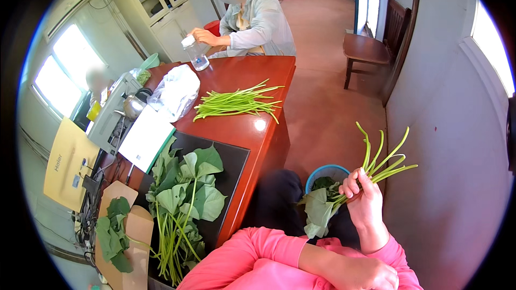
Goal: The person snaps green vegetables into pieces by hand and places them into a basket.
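Note:
My right hand (pixel 363 195) is closed around a small bunch of leafy green stems (pixel 389 165). Their bare ends fan out above the fist, and their broad leaves (pixel 318 211) hang below it, in front of a blue bin (pixel 328 168) on the floor. My left hand (pixel 373 276) lies across my right forearm with curled fingers; its palm side is hidden. On the desk to my left rests a pile of long-stalked leafy greens (pixel 177 201). Farther along, stripped green stalks (pixel 240 100) lie in a loose bundle.
The red-brown desk (pixel 236 141) also bears a white plastic bag (pixel 177 90), a notebook (pixel 145 139), a kettle (pixel 134 106), a cardboard piece (pixel 139 229) with leaves, and a monitor (pixel 68 165). A person (pixel 258 20) opposite touches a lidded jar (pixel 197 56). A wooden chair (pixel 367 48) stands by the wall.

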